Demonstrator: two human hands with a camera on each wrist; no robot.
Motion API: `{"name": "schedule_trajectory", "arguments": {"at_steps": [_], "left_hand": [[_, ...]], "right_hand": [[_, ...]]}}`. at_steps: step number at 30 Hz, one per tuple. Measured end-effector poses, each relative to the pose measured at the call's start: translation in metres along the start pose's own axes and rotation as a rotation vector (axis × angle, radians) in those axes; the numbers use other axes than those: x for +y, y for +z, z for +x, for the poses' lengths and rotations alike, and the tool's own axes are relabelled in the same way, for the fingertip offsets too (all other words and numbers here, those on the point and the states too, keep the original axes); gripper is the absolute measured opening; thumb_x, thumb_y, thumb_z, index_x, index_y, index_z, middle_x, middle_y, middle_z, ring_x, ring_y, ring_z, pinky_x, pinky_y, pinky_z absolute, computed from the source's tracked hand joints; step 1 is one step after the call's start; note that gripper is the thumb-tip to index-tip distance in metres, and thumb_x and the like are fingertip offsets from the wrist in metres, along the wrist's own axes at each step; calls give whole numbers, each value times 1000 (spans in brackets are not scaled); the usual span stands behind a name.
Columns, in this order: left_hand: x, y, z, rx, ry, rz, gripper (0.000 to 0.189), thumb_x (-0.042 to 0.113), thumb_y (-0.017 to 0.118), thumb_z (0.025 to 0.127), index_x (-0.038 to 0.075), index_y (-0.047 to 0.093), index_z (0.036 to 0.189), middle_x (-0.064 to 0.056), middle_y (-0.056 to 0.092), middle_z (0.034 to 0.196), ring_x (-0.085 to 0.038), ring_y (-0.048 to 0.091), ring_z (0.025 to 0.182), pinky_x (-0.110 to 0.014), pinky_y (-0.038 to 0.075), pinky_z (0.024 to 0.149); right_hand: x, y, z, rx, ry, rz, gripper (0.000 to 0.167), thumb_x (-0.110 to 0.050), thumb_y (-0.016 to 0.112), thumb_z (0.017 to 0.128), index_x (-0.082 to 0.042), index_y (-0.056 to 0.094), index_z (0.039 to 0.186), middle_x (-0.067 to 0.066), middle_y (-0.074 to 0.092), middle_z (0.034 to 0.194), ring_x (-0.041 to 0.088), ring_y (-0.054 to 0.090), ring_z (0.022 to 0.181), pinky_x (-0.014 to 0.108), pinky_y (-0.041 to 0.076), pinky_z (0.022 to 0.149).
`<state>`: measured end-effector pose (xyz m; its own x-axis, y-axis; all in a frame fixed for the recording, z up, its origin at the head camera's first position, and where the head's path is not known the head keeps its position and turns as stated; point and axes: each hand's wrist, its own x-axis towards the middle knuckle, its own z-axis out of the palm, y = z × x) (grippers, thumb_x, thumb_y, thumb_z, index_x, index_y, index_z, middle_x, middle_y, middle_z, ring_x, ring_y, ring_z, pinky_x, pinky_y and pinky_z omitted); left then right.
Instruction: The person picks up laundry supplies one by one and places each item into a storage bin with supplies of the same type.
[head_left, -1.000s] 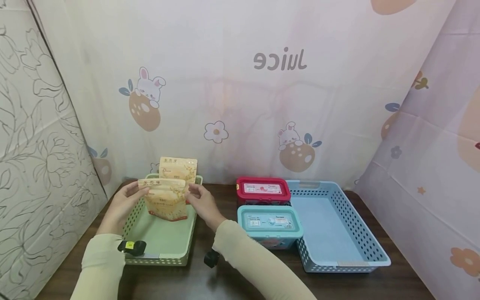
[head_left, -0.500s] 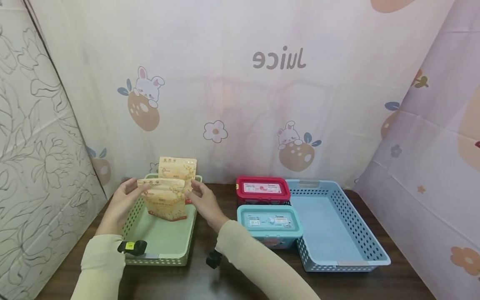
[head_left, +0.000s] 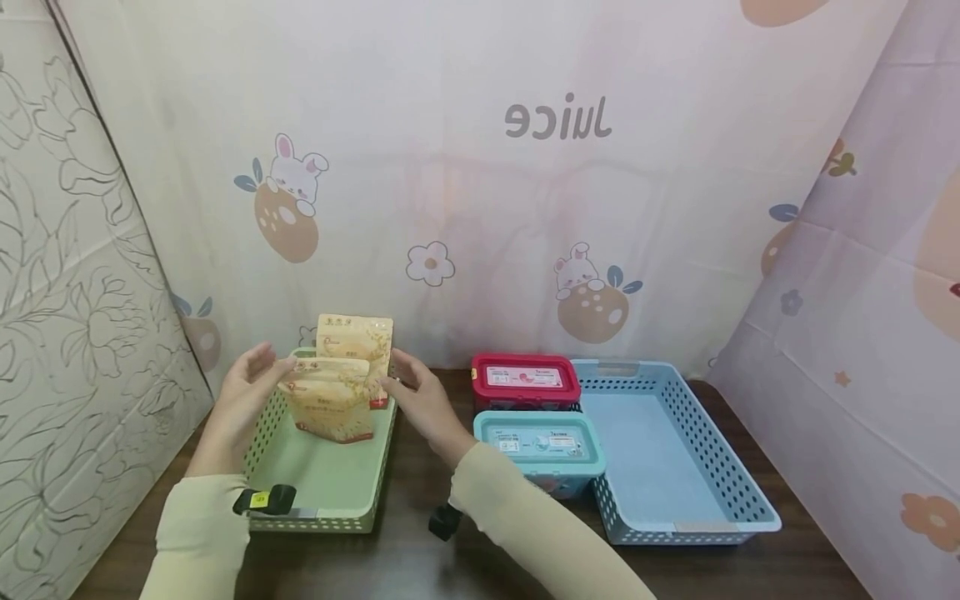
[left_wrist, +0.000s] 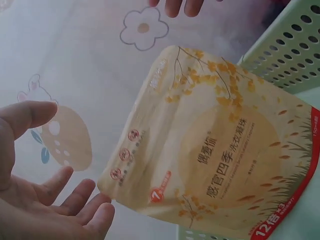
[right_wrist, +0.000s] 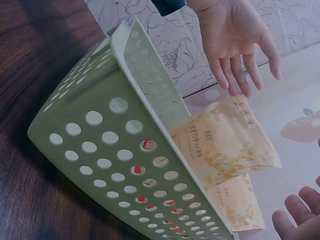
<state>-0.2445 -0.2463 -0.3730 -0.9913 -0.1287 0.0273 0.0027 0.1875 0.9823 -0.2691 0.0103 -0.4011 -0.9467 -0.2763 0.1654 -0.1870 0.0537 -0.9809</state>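
Note:
A yellow pouch of laundry pods point(head_left: 330, 404) with a red bottom band stands upright in the green basket point(head_left: 337, 492). Behind it, at the basket's far end, a second matching pouch point(head_left: 348, 337) stands taller in the head view. My left hand point(head_left: 243, 400) is by the front pouch's upper left corner, its fingers relaxed; in the left wrist view the fingertips of that hand point(left_wrist: 55, 185) are right at the corner. To the right of both pouches is my right hand point(head_left: 423, 400), fingers loosely spread and holding nothing. The right wrist view shows the left hand point(right_wrist: 237, 45) above the front pouch point(right_wrist: 220, 140).
On the dark wooden table, a red lidded box point(head_left: 525, 382) and a teal lidded box point(head_left: 538, 446) stand one behind the other in the middle. Right of them lies a blue perforated basket point(head_left: 660, 450). Printed curtains point(head_left: 465, 192) close off the back and sides.
My right hand has let go of the front pouch's edge and moved right. The left fingers have loosened from its upper corner. Both pouches stay where they were.

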Motion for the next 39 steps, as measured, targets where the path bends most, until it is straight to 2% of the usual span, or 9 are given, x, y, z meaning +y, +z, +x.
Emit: {"name": "schedule_trajectory", "arguments": {"at_steps": [8, 13, 19, 24, 26, 29, 35, 39], "left_hand": [[11, 3, -7, 72, 25, -3, 89, 46, 60, 99, 11, 7, 162, -14, 3, 166, -37, 6, 151, -60, 14, 119], [16, 6, -12, 76, 46, -41, 87, 42, 61, 99, 10, 9, 161, -15, 5, 166, -36, 7, 151, -57, 14, 120], [16, 14, -15, 89, 64, -61, 82, 39, 60, 100, 9, 14, 161, -14, 11, 165, -33, 11, 151, -54, 16, 120], [17, 26, -20, 104, 86, -101, 76, 34, 61, 100, 10, 20, 160, -13, 19, 164, -31, 18, 150, -52, 22, 119], [17, 32, -22, 88, 100, -119, 72, 28, 60, 101, 8, 22, 159, -13, 22, 162, -30, 21, 148, -50, 24, 119], [17, 41, -25, 29, 109, -153, 67, 18, 57, 103, 5, 22, 158, -14, 24, 160, -29, 23, 147, -47, 24, 119], [16, 64, -37, -66, 102, -187, 59, 14, 57, 103, 1, 30, 153, -15, 32, 157, -28, 28, 145, -44, 26, 119], [15, 79, -45, -139, 101, -184, 55, 12, 58, 102, 1, 34, 151, -15, 37, 154, -27, 34, 142, -39, 32, 115]], "right_hand": [[-3, -8, -4, 19, -24, 18, 54, -30, 65, 99, -19, 48, 149, 1, 51, 148, 20, 46, 136, 47, 42, 109], [-3, -13, -8, 14, -21, 13, 53, -29, 64, 99, -19, 49, 149, 0, 52, 146, 19, 47, 135, 46, 42, 109], [2, -21, -14, 2, -8, -8, 52, -30, 64, 99, -22, 50, 148, -3, 54, 144, 19, 50, 133, 45, 44, 108], [5, -34, -26, -4, -12, -6, 52, -29, 65, 99, -19, 50, 148, 1, 53, 145, 20, 51, 132, 46, 44, 108], [6, -40, -32, 4, -9, -15, 52, -29, 66, 99, -18, 50, 148, 4, 53, 146, 22, 51, 132, 46, 44, 107], [9, -49, -42, 13, 4, -48, 53, -32, 66, 98, -19, 50, 147, 5, 53, 146, 22, 51, 132, 46, 45, 107], [11, -66, -64, -4, 50, -73, 57, -43, 67, 96, -25, 50, 147, -2, 54, 145, 19, 51, 132, 46, 44, 108], [12, -76, -77, -13, 65, -89, 61, -45, 68, 94, -25, 48, 148, 1, 52, 146, 22, 51, 132, 48, 45, 106]]}}
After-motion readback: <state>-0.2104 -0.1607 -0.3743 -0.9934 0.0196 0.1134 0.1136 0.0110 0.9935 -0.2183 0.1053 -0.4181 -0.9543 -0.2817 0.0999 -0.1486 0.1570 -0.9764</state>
